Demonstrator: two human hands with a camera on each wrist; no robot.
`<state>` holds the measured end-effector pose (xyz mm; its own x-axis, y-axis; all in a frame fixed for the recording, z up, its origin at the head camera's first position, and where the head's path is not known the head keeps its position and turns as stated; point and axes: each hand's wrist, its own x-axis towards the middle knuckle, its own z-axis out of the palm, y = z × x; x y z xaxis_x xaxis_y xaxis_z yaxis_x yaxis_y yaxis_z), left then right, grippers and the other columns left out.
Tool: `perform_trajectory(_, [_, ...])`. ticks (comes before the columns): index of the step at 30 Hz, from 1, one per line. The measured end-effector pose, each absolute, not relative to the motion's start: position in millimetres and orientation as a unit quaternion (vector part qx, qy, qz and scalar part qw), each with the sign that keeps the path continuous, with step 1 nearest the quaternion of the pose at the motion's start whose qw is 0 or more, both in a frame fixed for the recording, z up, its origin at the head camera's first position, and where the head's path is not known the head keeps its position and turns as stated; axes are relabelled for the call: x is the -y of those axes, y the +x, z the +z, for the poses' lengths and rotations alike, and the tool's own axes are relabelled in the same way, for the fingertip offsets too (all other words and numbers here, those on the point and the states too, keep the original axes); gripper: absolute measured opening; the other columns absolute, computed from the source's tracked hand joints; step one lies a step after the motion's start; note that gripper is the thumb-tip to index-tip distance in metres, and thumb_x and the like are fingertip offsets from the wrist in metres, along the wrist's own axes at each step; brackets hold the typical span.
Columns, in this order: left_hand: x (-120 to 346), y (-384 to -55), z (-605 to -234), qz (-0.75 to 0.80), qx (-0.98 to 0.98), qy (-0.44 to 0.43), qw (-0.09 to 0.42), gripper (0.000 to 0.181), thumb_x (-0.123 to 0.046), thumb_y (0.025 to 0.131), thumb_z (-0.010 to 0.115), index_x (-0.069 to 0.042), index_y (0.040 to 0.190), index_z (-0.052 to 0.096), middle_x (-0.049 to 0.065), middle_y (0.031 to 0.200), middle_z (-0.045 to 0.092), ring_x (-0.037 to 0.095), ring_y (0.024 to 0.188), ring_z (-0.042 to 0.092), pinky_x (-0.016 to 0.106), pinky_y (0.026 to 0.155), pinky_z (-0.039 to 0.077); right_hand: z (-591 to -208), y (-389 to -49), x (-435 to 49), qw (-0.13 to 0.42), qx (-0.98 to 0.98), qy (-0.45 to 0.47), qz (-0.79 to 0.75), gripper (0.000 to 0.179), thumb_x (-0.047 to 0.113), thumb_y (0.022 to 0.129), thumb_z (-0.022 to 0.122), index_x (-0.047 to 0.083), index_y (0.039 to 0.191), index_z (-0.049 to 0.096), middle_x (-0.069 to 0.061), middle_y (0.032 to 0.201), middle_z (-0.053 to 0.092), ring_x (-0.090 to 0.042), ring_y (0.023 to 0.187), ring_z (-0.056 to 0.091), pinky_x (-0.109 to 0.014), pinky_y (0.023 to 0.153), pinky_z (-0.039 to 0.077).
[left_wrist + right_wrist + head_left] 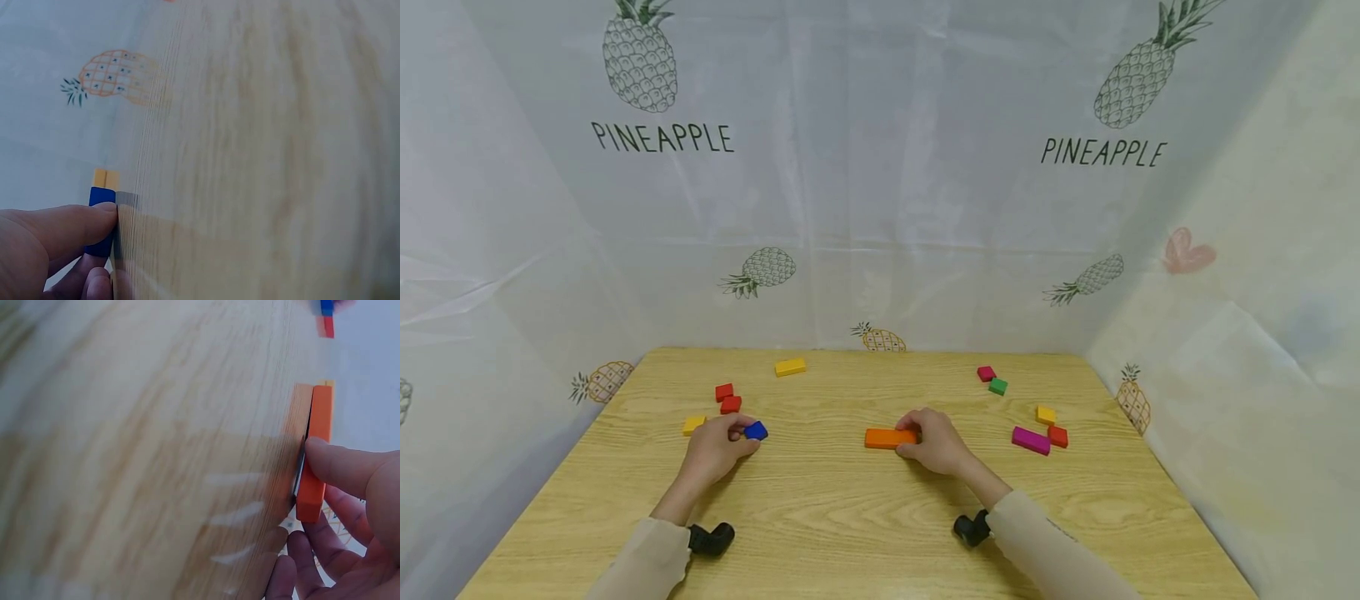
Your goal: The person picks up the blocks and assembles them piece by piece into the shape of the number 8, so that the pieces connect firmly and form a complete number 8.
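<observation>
My left hand (715, 447) pinches a small blue block (756, 431) between thumb and fingers, low over the left part of the table. In the left wrist view the thumb lies across the face of that blue block (102, 197). Nearer the middle, my right hand (936, 443) grips the right end of a long orange block (883, 438). The right wrist view shows the orange block (320, 412) with a thin dark gap under part of it, its thumb on the near side and fingers behind.
Left of centre lie two red blocks (724, 392), a yellow block (694, 426) beside the left hand, and a longer yellow block (790, 367) farther back. At right are crimson (986, 373), green (997, 387), yellow (1046, 414), red (1057, 437) and magenta (1031, 441) blocks.
</observation>
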<state>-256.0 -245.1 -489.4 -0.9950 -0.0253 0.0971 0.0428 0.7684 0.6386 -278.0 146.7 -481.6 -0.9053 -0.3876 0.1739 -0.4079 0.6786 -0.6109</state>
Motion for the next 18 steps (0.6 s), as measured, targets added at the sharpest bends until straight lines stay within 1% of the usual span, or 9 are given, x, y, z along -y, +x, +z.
perform_trajectory(4, [245.8,-255.9,-489.7,-0.341,0.939,-0.008,0.052,0.037,-0.016,0.092,0.084,-0.003,0.125,0.074,0.012,0.113,0.073,0.024,0.098,0.065,0.046,0.086,0.054,-482.0,-278.5,-146.2,0.015,0.917,0.218,0.335,0.021,0.008,0.089,0.086,0.005,0.108,0.076,-0.003,0.102,0.068,-0.017,0.091,0.056,-0.038,0.085,0.047])
perform_trajectory(11, [246.1,-257.2,-491.2,-0.340,0.939,-0.010,0.051,0.037,-0.016,0.091,0.083,-0.003,0.125,0.074,0.010,0.111,0.073,0.023,0.096,0.064,0.041,0.082,0.052,-481.9,-278.7,-147.2,0.013,0.915,0.227,0.333,0.022,0.007,0.089,0.086,0.005,0.108,0.076,-0.003,0.101,0.068,-0.017,0.091,0.056,-0.038,0.086,0.048])
perform_trajectory(18, [243.1,-254.4,-486.6,-0.343,0.938,-0.007,0.050,0.037,-0.014,0.092,0.083,-0.002,0.125,0.073,0.013,0.114,0.073,0.026,0.099,0.065,0.049,0.087,0.054,-484.4,-281.3,-151.2,-0.010,0.912,0.222,0.345,0.027,0.009,0.089,0.086,0.006,0.113,0.076,-0.004,0.105,0.067,-0.018,0.096,0.058,-0.044,0.092,0.051])
